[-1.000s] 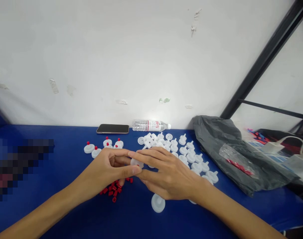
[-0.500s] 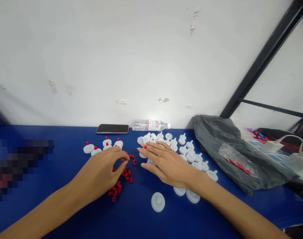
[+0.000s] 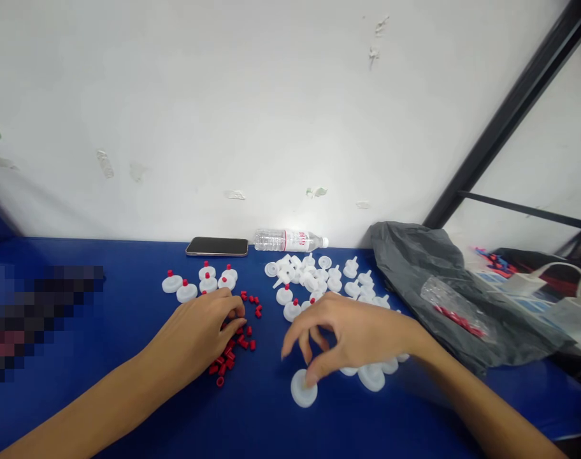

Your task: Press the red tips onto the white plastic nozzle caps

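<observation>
My left hand (image 3: 208,328) hovers low over a loose pile of small red caps (image 3: 229,357). Its fingers curl in close to the thumb, and whatever lies between the tips is hidden. My right hand (image 3: 341,331) arches above a single round white plastic lid with a nozzle (image 3: 304,390). Index finger and thumb are apart, the thumb overlapping the lid's upper edge; I cannot tell if it touches. Beyond this hand stand several white lids wearing red caps (image 3: 284,294). More capped lids (image 3: 186,292) are grouped behind my left hand.
Uncapped white lids (image 3: 352,289) are heaped at centre right. A phone (image 3: 216,247) and a clear plastic bottle (image 3: 290,240) lie along the wall. At right a grey plastic bag (image 3: 405,268) bears a clear bag of red pieces (image 3: 457,315), beside white power adapters (image 3: 522,280).
My right hand has drawn back from the white lids toward me and come down over the single lid, uncovering capped ones. My left hand stays over the red caps, fingers curled further in.
</observation>
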Motion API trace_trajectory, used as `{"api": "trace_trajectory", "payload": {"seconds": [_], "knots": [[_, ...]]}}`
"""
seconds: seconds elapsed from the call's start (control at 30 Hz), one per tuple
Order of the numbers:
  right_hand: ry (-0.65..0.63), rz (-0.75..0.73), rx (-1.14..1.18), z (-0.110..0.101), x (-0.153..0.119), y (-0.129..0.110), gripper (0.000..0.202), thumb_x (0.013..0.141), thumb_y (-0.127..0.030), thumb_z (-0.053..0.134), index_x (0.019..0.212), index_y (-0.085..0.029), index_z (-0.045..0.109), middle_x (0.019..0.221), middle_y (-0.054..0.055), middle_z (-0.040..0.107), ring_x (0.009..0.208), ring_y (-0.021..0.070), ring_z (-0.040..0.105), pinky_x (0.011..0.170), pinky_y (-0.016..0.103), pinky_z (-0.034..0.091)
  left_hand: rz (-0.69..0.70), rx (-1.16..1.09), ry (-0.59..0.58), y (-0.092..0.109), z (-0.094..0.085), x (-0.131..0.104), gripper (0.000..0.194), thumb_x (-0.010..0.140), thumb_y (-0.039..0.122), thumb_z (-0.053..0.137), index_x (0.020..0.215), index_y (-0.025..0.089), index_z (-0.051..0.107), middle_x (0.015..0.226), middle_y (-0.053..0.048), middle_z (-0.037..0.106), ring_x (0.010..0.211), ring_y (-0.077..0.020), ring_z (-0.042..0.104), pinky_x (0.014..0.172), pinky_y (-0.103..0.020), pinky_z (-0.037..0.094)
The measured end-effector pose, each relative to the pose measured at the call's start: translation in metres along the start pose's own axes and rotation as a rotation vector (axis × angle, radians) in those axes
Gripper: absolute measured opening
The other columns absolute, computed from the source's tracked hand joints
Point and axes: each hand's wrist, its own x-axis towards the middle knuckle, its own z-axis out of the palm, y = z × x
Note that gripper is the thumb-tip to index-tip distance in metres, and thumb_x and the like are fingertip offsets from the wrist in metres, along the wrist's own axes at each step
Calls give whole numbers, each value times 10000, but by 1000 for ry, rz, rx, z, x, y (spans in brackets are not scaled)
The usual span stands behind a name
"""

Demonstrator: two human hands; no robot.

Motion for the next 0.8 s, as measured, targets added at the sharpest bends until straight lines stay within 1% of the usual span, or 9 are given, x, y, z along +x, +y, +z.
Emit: {"api": "trace_trajectory", "payload": {"seconds": [0.07, 0.13, 0.23, 0.3, 0.37, 0.47, 0.53, 0.67, 0.8], "knots": [[-103, -13, 75, 2, -1, 2, 345, 801, -413, 952, 1087, -252, 847, 833, -44, 786, 663, 95, 631, 608, 184, 473, 6, -10, 1, 0, 0, 0, 227, 961, 335, 529, 889, 254, 729, 942, -45, 747, 819, -252, 693, 667, -337, 404], [-111, -39, 66, 5, 0, 3, 250, 816, -357, 946, 1027, -251, 864, 833, -43, 791, 664, 93, 613, 606, 182, 464, 13, -26, 16, 0, 0, 0, 241, 967, 345, 513, 897, 248, 722, 944, -48, 753, 777, -239, 681, 659, -336, 407], [-23, -76, -46, 10, 3, 1, 114, 952, -344, 834, 1005, -247, 866, 856, -28, 809, 690, 106, 665, 672, 209, 486, 27, -60, 53, 2, -2, -1, 259, 973, 359, 492, 924, 245, 719, 844, -37, 747, 683, -220, 639, 635, -336, 398], [62, -94, -136, 13, 5, -1, 169, 1037, -359, 734, 1039, -244, 858, 909, -11, 829, 731, 125, 716, 741, 238, 502, 44, -93, 86, 4, -3, -1, 276, 978, 369, 482, 939, 245, 726, 791, -28, 740, 651, -212, 620, 633, -338, 402], [105, -91, -186, 16, 8, -1, 220, 1068, -397, 685, 1086, -248, 846, 926, -6, 837, 748, 140, 742, 757, 250, 503, 63, -137, 128, 5, -4, -1, 313, 987, 402, 476, 1001, 245, 747, 841, -33, 762, 662, -208, 622, 665, -347, 435], [97, -61, -201, 19, 11, 2, 255, 991, -486, 772, 1124, -276, 827, 911, -29, 831, 698, 135, 720, 684, 237, 480, 92, -219, 188, 9, -6, -2, 410, 1001, 479, 465, 1154, 256, 773, 991, -48, 792, 724, -209, 648, 741, -366, 494], [108, -77, -216, 23, 13, 5, 245, 957, -467, 817, 1120, -285, 816, 937, -38, 823, 733, 135, 717, 686, 233, 475, 109, -281, 201, 12, -9, -2, 415, 996, 489, 474, 1141, 271, 796, 1014, -42, 805, 752, -209, 668, 762, -362, 515], [171, -158, -213, 29, 14, 4, 105, 1033, -334, 744, 1066, -255, 803, 1081, -9, 797, 917, 150, 747, 852, 253, 519, 77, -425, 159, 18, -13, -3, 346, 992, 499, 547, 1059, 273, 801, 946, -13, 836, 694, -185, 718, 676, -312, 554], [277, -143, -180, 31, 13, -4, 63, 1018, -282, 726, 1041, -235, 763, 1167, 10, 791, 972, 170, 752, 899, 286, 546, 36, -578, 73, 22, -16, -5, 368, 994, 607, 592, 1046, 293, 777, 801, 24, 820, 653, -175, 760, 602, -262, 578]]}}
